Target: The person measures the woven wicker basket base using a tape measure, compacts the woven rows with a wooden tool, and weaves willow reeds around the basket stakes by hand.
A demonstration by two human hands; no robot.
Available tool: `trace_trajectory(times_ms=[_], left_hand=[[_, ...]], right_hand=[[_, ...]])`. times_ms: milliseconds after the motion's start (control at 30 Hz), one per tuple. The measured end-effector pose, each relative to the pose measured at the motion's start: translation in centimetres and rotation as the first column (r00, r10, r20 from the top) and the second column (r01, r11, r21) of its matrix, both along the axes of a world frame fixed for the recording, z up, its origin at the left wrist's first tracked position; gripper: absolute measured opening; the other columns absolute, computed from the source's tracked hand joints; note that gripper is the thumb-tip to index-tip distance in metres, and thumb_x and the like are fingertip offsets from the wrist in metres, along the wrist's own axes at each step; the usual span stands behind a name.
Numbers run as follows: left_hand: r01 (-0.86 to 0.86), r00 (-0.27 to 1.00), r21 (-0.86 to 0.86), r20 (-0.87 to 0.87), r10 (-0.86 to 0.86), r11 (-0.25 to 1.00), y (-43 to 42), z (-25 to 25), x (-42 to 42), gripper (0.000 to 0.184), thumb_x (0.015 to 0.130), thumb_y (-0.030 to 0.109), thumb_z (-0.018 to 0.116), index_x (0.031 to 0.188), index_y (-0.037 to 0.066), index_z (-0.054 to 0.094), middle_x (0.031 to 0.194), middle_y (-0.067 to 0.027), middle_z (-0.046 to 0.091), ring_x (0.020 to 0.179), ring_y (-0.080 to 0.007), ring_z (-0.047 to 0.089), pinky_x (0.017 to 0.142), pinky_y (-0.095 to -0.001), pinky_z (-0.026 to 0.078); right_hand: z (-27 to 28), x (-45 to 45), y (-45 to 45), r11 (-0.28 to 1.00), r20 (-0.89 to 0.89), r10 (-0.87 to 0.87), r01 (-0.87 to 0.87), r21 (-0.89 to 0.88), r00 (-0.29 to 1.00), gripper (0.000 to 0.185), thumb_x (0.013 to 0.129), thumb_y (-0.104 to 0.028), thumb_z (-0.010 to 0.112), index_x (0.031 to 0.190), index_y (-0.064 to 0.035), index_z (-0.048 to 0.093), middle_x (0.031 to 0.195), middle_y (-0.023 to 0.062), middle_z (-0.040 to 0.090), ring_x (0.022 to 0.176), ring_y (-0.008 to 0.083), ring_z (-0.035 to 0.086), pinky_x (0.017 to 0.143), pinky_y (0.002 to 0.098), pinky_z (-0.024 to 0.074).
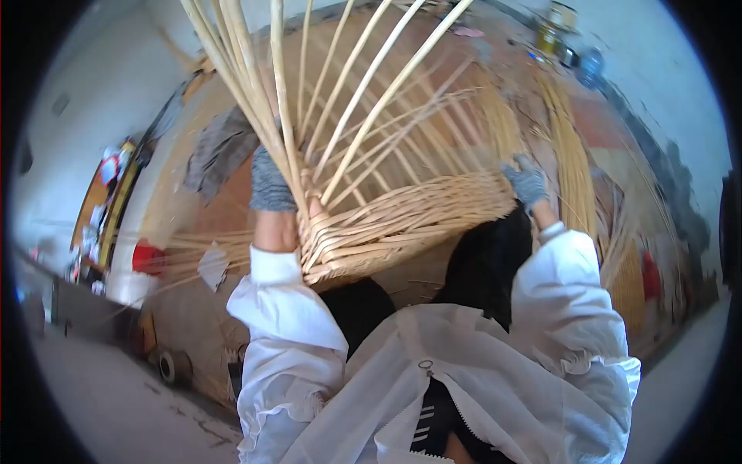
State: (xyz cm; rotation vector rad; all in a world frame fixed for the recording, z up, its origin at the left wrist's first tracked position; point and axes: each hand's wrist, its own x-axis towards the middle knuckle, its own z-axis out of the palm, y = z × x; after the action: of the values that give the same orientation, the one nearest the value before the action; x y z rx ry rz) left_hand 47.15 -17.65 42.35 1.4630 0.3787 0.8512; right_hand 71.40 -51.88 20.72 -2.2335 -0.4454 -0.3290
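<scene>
A partly woven wicker basket (pixel 410 220) rests tilted across my lap, with long pale upright rods (pixel 375 108) fanning up from it. My left hand (pixel 270 182), in a grey knitted glove, is at the basket's left corner. Thick rods pass in front of it and hide its fingers, so its grip does not show. At the right end of the weave, my right hand (pixel 527 179), gloved in the same grey, has its fingers bent against the basket's edge. The far side of the basket and its rods are smeared by motion.
Bundles of long rods (pixel 568 147) lie on the floor to the right. A grey cloth (pixel 219 151) lies at the left, near a red container (pixel 149 257). A water bottle (pixel 590 67) stands by the far right wall. Loose rods stick out at the left.
</scene>
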Motion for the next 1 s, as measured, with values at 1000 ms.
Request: trace_trajectory(times_ms=[1000], left_hand=[[0.698, 0.646, -0.344, 0.68, -0.346, 0.628, 14.0, -10.2, -3.7, 0.025, 0.092, 0.02, 0.048, 0.111, 0.006, 0.052, 0.113, -0.0147, 0.05, 0.09, -0.0227, 0.057, 0.074, -0.0355, 0.05]], right_hand=[[21.5, 0.3, 3.9, 0.7, -0.508, 0.593, -0.089, 0.708, 0.624, 0.024, 0.08, -0.029, 0.066, 0.082, -0.0052, 0.063, 0.072, 0.0052, 0.064, 0.06, 0.0166, 0.061, 0.056, 0.0294, 0.0515]])
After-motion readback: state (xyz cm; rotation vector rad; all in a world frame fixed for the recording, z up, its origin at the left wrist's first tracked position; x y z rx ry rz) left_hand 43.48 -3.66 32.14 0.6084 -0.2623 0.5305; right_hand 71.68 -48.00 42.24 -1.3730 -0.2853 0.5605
